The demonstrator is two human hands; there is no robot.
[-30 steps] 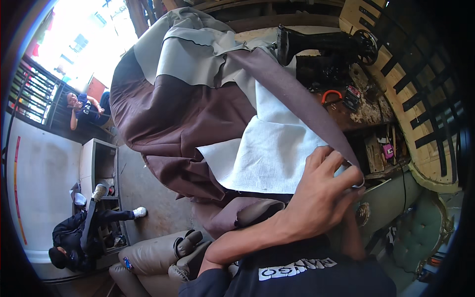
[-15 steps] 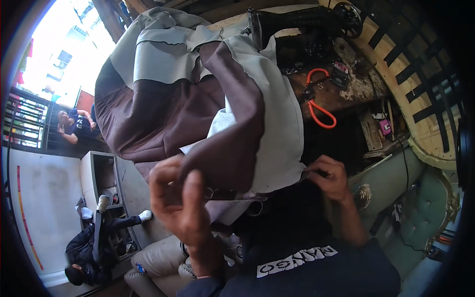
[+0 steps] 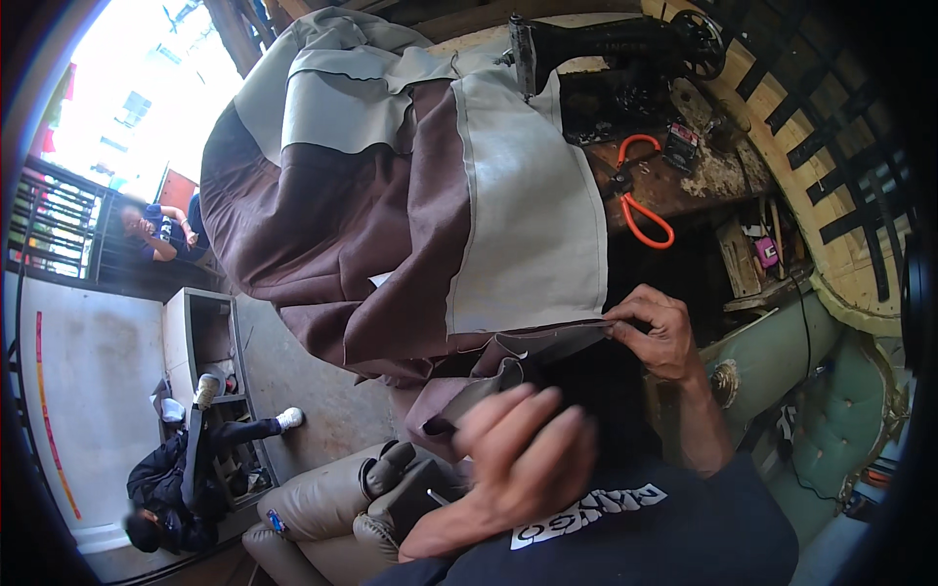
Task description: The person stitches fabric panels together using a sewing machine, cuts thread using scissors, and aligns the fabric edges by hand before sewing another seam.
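A pale fabric panel (image 3: 532,215) is spread just off the middle of the view, toward 1 o'clock, its 9 o'clock edge bordered by a large heap of brown fabric (image 3: 332,230) that is bunched in folds toward 10 o'clock. At 3 o'clock the right hand (image 3: 660,330) is held narrow, with thumb and forefinger pinched on the fabric edge at the panel's lower corner; whether more than one layer is caught cannot be told. At 5 o'clock the left hand (image 3: 528,444) is blurred, its fingers partly curled beside a crumpled brown flap (image 3: 445,400); whether anything is gripped by it cannot be told. The panel's upper end is set near the head of a black sewing machine (image 3: 616,44) at 1 o'clock. Orange-handled scissors (image 3: 622,184) are placed at 2 o'clock on a worn bench (image 3: 674,200), with a small box (image 3: 680,145) close by. A padded armchair (image 3: 318,498) is seen at 7 o'clock, a person in dark clothes (image 3: 176,483) at 8, and a frame crossed by black straps (image 3: 831,181) between 2 and 3.
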